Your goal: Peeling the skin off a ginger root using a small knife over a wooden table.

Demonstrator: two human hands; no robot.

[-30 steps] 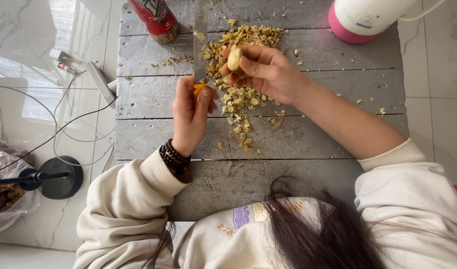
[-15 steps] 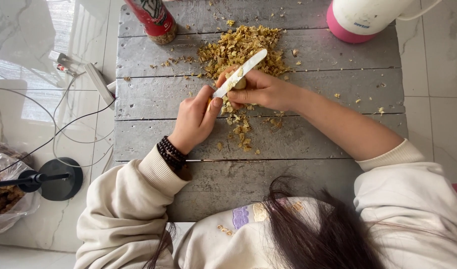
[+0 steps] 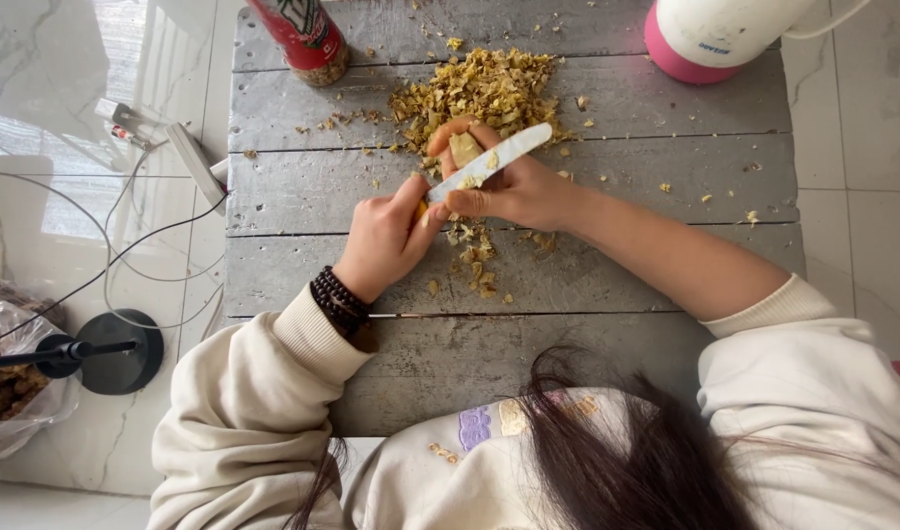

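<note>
Right hand (image 3: 514, 191) pinches a small pale-yellow peeled piece (image 3: 464, 148) between thumb and fingertips, above the grey weathered plank table (image 3: 302, 196), just short of the heap of yellow-brown peelings (image 3: 479, 88) near its far edge. Left hand (image 3: 386, 236), fingers curled tight round the handle, lays the white-bladed knife (image 3: 494, 157) across the right fingers. Risk: blade slipping onto the thumb, since the piece is small; scraps scattering toward the front edge; piece dropping into the heap

Rough, weathered grey wood planks form the table (image 3: 666, 177); the surrounding floor tiles (image 3: 37, 59) are glossy marble-look.
</note>
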